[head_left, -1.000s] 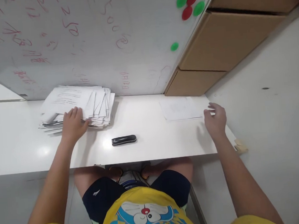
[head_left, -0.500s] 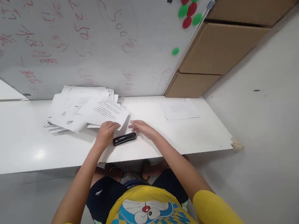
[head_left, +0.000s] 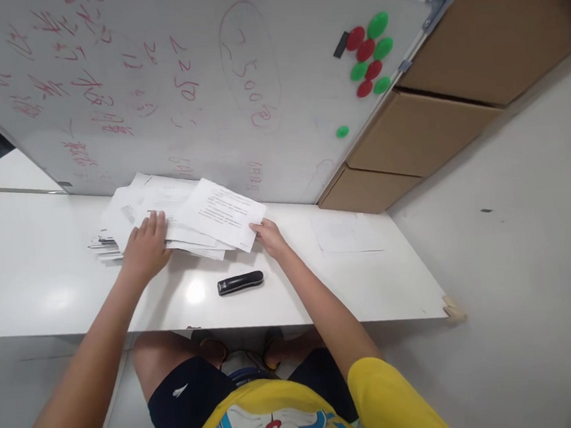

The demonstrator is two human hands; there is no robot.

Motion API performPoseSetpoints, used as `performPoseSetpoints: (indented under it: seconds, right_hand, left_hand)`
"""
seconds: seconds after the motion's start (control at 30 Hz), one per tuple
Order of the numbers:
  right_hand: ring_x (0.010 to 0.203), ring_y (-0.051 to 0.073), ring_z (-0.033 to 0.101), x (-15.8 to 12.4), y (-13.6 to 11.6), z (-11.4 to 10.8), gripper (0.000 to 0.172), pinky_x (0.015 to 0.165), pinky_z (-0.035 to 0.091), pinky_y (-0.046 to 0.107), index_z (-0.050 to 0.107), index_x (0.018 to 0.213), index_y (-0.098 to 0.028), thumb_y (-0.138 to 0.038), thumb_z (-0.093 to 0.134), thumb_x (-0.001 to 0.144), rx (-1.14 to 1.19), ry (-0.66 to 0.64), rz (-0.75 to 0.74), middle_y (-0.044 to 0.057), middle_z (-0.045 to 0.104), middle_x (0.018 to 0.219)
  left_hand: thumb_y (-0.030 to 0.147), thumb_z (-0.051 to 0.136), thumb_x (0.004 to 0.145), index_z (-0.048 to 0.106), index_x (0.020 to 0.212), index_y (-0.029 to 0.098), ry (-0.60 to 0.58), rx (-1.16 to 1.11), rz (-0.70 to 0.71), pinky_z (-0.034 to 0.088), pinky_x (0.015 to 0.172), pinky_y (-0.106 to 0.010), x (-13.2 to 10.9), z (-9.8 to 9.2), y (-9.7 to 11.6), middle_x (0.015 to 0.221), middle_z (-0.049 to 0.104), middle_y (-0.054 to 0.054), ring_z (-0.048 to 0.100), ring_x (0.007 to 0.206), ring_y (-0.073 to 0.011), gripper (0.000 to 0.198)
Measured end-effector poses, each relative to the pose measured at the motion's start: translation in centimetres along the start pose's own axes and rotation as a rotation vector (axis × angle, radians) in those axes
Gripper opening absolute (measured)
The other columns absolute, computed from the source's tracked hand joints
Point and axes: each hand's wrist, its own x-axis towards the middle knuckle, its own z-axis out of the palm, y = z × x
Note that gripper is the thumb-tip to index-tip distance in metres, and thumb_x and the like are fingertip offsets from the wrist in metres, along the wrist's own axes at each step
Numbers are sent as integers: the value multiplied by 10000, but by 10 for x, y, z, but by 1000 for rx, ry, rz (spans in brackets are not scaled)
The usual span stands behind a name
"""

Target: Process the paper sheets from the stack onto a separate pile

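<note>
My right hand (head_left: 269,237) pinches the lower right corner of a printed sheet (head_left: 223,213), which lies across the right part of a loose paper pile (head_left: 140,192). On the front left of that pile, my left hand (head_left: 146,247) rests with its fingers stretched out over the sheets. Stapled or clipped edges of several papers stick out at the pile's left side. A black stapler (head_left: 240,283) lies on the white table (head_left: 282,303) in front of the papers, and neither hand touches it.
Behind the pile leans a whiteboard (head_left: 299,74) with red writing and red and green magnets (head_left: 365,50). Cardboard boxes (head_left: 422,131) stand at the right back. Flat on the table's right side lies a thin sheet (head_left: 349,233). A wall (head_left: 528,221) borders the right.
My left hand has left the sheet's corner and moved left onto the pile. My right hand has closed on the sheet's right corner. The view has shifted slightly.
</note>
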Motion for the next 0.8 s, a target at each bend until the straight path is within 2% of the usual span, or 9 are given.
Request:
performPoseSetpoints:
  seconds: [0.17, 0.27, 0.37, 0.43, 0.5, 0.57, 0.67, 0.73, 0.8]
  right_hand:
    - [944, 215, 666, -14, -18, -34, 246, 838, 543, 365, 652, 910, -208, -209, 701, 669, 21, 108, -169, 20, 747, 927]
    - [1009, 229, 655, -37, -19, -63, 253, 870, 537, 381, 649, 902, -208, -264, 708, 663, 28, 187, -246, 36, 743, 977]
    - [1052, 240, 648, -64, -11, -92, 275, 904, 529, 401, 647, 909, -213, -304, 720, 660, 16, 278, -244, 49, 739, 1020]
    - [1077, 246, 642, -80, -4, -107, 299, 932, 519, 414, 655, 929, -214, -313, 728, 657, 8, 328, -224, 53, 735, 1054]
    - [1089, 255, 638, -94, 2, -120, 316, 945, 513, 422, 666, 944, -212, -321, 736, 656, -9, 355, -206, 59, 732, 1079]
    - [1071, 267, 647, -105, 6, -130, 321, 931, 520, 431, 677, 944, -206, -332, 740, 656, -38, 369, -196, 68, 733, 1079]
    - [1022, 279, 665, -120, 9, -144, 333, 888, 538, 441, 686, 947, -197, -344, 735, 652, -83, 409, -206, 78, 743, 1040]
    - [1002, 285, 671, -129, 9, -152, 345, 869, 545, 445, 689, 947, -195, -351, 730, 642, -100, 441, -215, 80, 749, 1011]
    - [980, 292, 678, -137, 10, -159, 351, 855, 549, 446, 694, 940, -195, -354, 733, 629, -113, 447, -201, 81, 754, 983]
  left_hand:
    - [514, 547, 793, 167, 1493, 3, -193, 11, -120, 306, 1063, -557, 15, 5, -46, 1518, 258, -291, 242, 1408, -438, 946]
    - [589, 564, 766, 180, 1489, 12, -258, -26, -56, 254, 1100, -538, 16, 3, -56, 1538, 222, -272, 190, 1429, -428, 1002]
    - [565, 403, 892, 268, 1472, 80, -167, -55, 94, 215, 1125, -510, 14, -5, -52, 1544, 279, -187, 182, 1447, -361, 767]
    - [486, 291, 964, 397, 1396, 110, -74, -42, 200, 259, 1096, -494, 13, -10, -45, 1487, 404, -142, 311, 1399, -320, 583]
    - [411, 267, 991, 538, 1246, 129, 6, -3, 266, 330, 1026, -460, 14, -14, -37, 1343, 564, -104, 482, 1260, -282, 466]
    - [337, 299, 988, 620, 1052, 144, 69, 47, 269, 385, 914, -403, 15, -18, -29, 1105, 682, -75, 591, 1052, -245, 380]
    - [227, 345, 956, 604, 825, 156, 166, 115, 206, 375, 773, -344, 17, -24, -15, 815, 673, -62, 585, 834, -211, 299]
    - [191, 369, 939, 568, 777, 162, 251, 126, 141, 351, 749, -343, 17, -26, -6, 784, 650, -64, 560, 832, -214, 259]
    - [179, 402, 920, 558, 796, 166, 272, 88, 106, 337, 770, -354, 18, -27, 1, 836, 657, -60, 542, 903, -228, 200]
